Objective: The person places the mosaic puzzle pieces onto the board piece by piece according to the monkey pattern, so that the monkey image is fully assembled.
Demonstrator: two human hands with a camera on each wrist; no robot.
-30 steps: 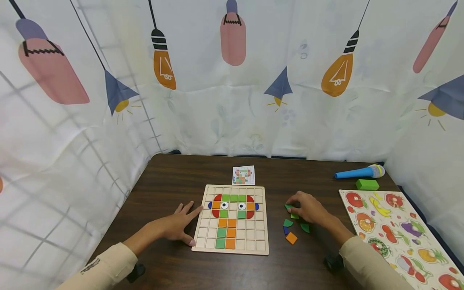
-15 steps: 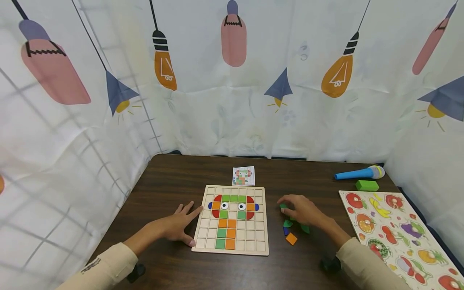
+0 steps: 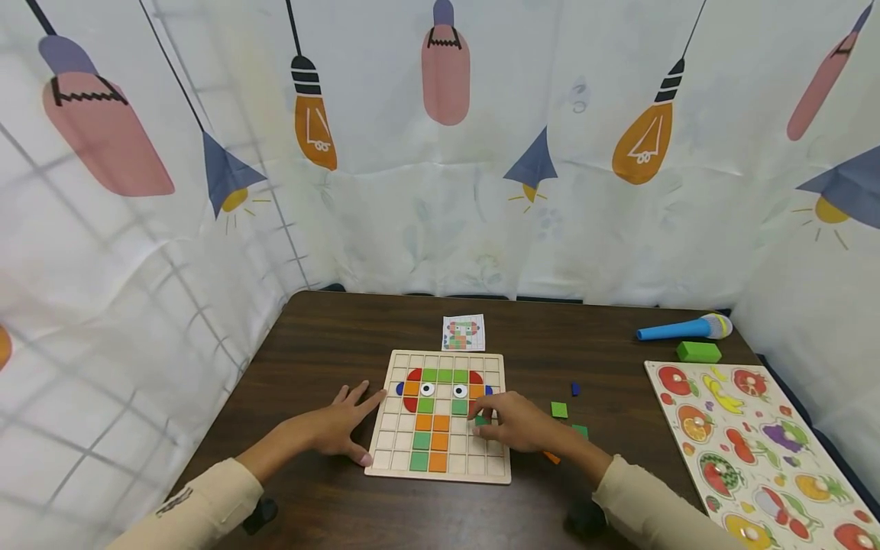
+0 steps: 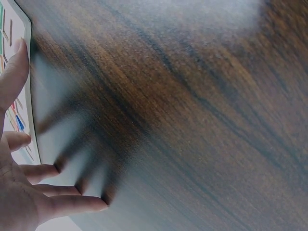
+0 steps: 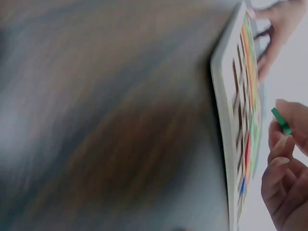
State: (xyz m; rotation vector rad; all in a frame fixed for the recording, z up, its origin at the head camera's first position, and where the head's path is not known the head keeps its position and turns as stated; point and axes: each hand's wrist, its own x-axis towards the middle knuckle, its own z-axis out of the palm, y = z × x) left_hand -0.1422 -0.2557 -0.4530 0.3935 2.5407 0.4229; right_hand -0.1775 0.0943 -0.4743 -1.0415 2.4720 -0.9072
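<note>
A wooden grid board (image 3: 475, 464) lies on the table, with red, green, orange and blue tiles and two eye tiles set in a face-like pattern. My left hand (image 3: 333, 426) has its fingers spread. Its thumb and index finger touch the board's left edge, and in the left wrist view the other fingertips rest on the table. Over the right side of the board is my right hand (image 3: 519, 422). It pinches a small green tile (image 5: 281, 121) between thumb and fingers, seen edge-on in the right wrist view. That hand covers some of the board's right cells.
Behind the board lies a small pattern card (image 3: 464, 333). Loose pieces right of it include a green square tile (image 3: 559, 410) and a blue tile (image 3: 575, 389). Farther right are a fruit puzzle board (image 3: 749, 451), a green block (image 3: 698, 352) and a blue toy microphone (image 3: 684, 328).
My right hand has moved left from the loose tiles to over the board, carrying a green tile. A blue tile shows behind the loose pieces. My left hand stays put.
</note>
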